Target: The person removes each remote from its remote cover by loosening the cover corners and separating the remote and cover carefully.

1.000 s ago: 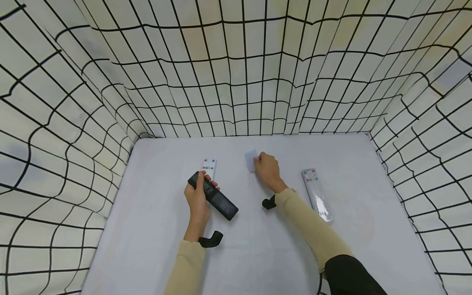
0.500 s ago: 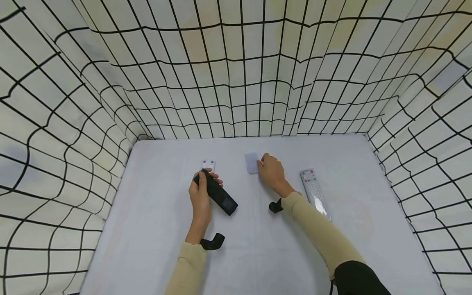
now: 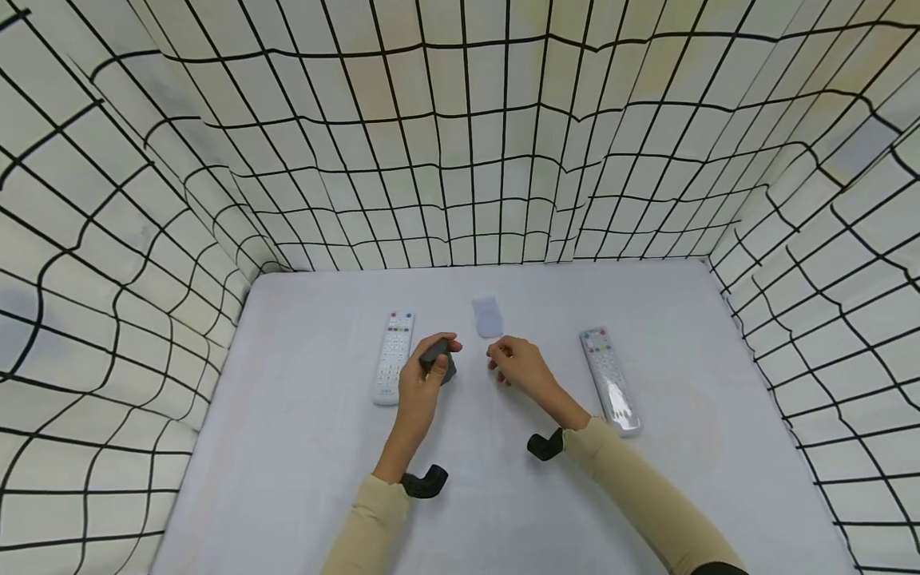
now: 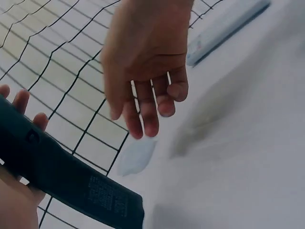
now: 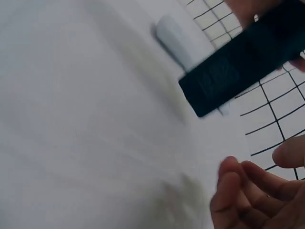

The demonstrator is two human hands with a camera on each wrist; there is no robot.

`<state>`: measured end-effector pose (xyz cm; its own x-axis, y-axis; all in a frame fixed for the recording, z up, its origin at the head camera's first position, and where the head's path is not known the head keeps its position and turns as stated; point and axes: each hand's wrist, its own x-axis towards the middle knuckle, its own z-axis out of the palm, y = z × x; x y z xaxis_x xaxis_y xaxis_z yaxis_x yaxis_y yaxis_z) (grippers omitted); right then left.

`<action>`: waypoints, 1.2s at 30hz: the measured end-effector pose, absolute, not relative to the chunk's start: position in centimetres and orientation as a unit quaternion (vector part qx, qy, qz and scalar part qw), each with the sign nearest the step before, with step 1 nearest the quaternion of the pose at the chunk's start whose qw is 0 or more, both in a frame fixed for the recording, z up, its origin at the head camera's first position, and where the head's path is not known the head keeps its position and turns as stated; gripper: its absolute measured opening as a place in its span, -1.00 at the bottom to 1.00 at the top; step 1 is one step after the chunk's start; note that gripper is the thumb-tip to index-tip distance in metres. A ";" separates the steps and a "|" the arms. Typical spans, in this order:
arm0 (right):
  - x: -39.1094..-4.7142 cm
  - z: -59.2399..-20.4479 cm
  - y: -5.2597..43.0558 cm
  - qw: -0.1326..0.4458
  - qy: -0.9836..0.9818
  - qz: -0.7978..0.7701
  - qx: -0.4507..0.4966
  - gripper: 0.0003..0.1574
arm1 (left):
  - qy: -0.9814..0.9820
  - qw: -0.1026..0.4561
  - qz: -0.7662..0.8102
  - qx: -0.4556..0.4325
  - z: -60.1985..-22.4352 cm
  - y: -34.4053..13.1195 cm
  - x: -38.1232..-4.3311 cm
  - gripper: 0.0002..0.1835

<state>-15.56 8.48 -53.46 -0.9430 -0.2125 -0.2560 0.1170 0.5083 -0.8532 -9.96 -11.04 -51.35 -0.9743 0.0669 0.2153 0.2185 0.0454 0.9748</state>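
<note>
My left hand (image 3: pixel 419 391) grips a black remote control (image 3: pixel 442 366), thumb on one side and fingers round the other. In the left wrist view the black remote control (image 4: pixel 71 176) shows its back, with a printed label near the far end. My right hand (image 3: pixel 530 371) hovers to the right of it, fingers loosely bent and holding nothing. Just beyond that hand lies a small, thin, pale bluish see-through piece (image 3: pixel 488 317) on the white table. A white remote control (image 3: pixel 394 359) with coloured buttons lies left of my left hand.
Another remote (image 3: pixel 609 383), light grey with a shiny lower half, lies to the right, beside my right forearm. Black grid netting (image 3: pixel 467 160) over pale walls encloses the back and sides of the white table (image 3: pixel 503 511).
My right hand has left the bluish piece and come nearer. My left hand has moved right and turned the black remote control, uncovering the white remote control.
</note>
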 end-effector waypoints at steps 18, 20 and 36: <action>-13.5 -53.1 9.6 0.349 0.588 -0.730 0.016 -0.46 | -0.862 0.148 -0.383 -0.299 -53.5 -8.5 -9.3 -0.51; -13.3 -53.1 9.7 0.349 0.590 -0.728 0.022 -0.44 | -0.871 0.153 -0.358 -0.300 -53.8 -8.6 -9.2 -0.50; -11.2 -54.3 9.9 0.233 0.662 -0.707 0.092 -0.45 | -0.857 0.058 -0.510 -0.039 -55.6 -8.2 -6.2 -0.38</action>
<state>-11.23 9.86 -54.29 -0.8746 -0.2066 -0.4387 0.4514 -0.0162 -0.8922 -6.23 -8.17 -55.61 -0.9902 0.0076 0.1394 0.1262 0.4767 0.8700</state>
